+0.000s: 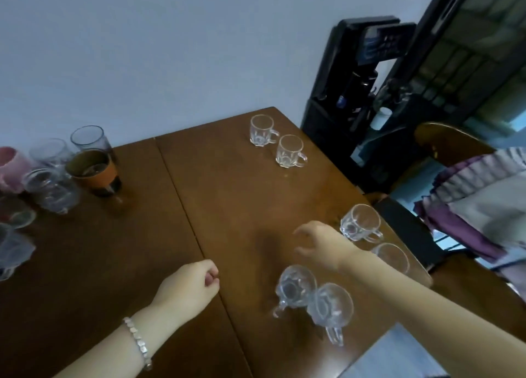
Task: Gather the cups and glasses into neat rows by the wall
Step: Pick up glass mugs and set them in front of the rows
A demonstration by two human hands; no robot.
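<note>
Several clear glass mugs stand on a brown wooden table (227, 201). Two mugs (262, 130) (290, 151) stand near the wall at the far right corner. One mug (360, 222) stands by the right edge and another (394, 256) shows partly behind my right forearm. Two more (296, 285) (331, 305) stand close together near the front. My right hand (321, 242) hovers open over the table, left of the edge mug, holding nothing. My left hand (189, 285) rests on the table with fingers curled, empty.
At the far left by the wall is a cluster: tall tumblers (89, 140), a glass with an orange sleeve (95, 171), a pink cup (11, 168) and clear glasses (49, 190). A black water dispenser (367, 93) and a chair with cloth (469, 195) stand beyond the right edge.
</note>
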